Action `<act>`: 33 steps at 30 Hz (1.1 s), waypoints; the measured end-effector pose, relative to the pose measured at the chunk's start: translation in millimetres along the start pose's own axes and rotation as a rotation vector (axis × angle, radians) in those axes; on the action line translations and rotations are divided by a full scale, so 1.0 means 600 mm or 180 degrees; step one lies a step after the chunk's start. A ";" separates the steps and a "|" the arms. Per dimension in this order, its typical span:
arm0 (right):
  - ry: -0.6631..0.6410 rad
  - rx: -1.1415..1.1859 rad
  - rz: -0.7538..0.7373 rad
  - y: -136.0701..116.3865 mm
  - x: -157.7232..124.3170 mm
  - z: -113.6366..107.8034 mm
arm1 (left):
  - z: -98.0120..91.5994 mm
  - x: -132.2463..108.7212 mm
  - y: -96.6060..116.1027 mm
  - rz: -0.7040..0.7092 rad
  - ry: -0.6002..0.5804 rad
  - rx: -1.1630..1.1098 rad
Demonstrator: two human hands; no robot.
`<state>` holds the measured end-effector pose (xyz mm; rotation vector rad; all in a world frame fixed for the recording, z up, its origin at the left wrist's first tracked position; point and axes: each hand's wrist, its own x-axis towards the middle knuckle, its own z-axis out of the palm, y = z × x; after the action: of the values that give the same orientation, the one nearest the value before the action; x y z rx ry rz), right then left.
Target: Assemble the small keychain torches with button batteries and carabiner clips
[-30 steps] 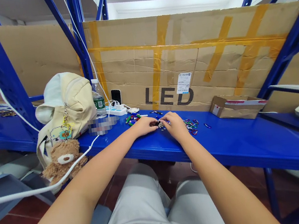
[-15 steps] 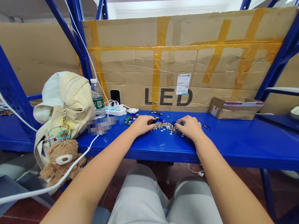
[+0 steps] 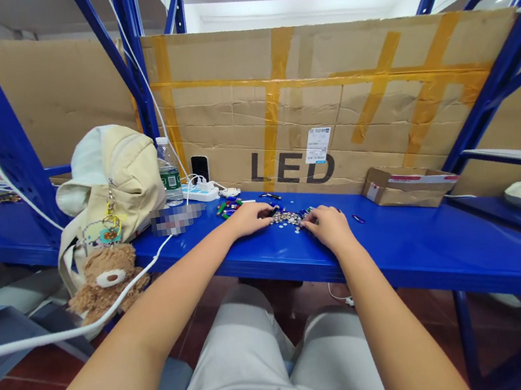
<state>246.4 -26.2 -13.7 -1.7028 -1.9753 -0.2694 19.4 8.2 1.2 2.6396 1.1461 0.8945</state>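
Blue tabletop [image 3: 407, 244] mid-frame bore silver pieces [image 3: 286, 218] strewn crosswise between left hand [image 3: 248, 218] and right hand [image 3: 329, 226]; fingers curled, grip indiscernible.

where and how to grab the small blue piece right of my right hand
Probably best pinched across its middle, from above, with the right hand: the small blue piece looks slim, lies flat on the blue table apart from the pile, with room beside both long sides.

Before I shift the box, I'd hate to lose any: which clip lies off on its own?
The dark blue clip, right of the right hand; the other visible clips lie farther left, closer to one another.
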 end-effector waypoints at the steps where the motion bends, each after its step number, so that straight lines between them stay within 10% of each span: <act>1: 0.0064 0.0179 -0.0018 0.001 0.002 0.001 | 0.000 -0.001 0.002 0.0028 -0.0042 -0.0041; 8: 0.0613 0.2503 -0.0025 -0.046 0.012 -0.011 | -0.004 -0.007 0.021 0.0385 -0.0345 -0.0367; 14: 0.0470 0.2794 -0.0054 -0.068 0.016 -0.002 | -0.007 -0.008 0.032 0.0324 -0.0559 -0.0804; 24: 0.0966 0.3096 0.0653 -0.110 0.032 0.007 | 0.006 -0.005 0.033 0.0909 0.0817 0.1185; 33: 0.0625 0.3953 0.1118 -0.115 0.050 0.034 | -0.003 0.000 0.025 0.0940 0.0673 0.1474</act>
<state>172.2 -4.3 -3.8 -1.0454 -1.1583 0.7419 27.7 -2.6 7.5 3.2201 1.1412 1.0934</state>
